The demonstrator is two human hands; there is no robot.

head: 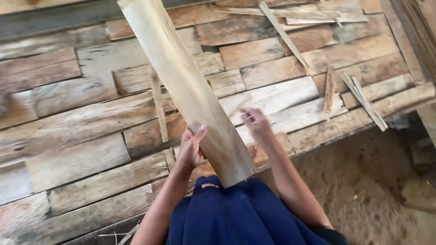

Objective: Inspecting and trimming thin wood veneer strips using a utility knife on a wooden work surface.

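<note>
A single head-worn camera looks steeply down from close above. It faces the rough brown wooden plank floor (91, 159), tilted askew in frame.

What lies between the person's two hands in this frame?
In the head view, the lower part of the long pale wooden plank lies between them: the left hand grips its left edge, while the blurred right hand is just off its right edge.

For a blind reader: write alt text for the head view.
A left hand grips a long pale wooden board angled over a rough plank floor; the blurred right hand is beside it, over scattered wood strips.
</note>
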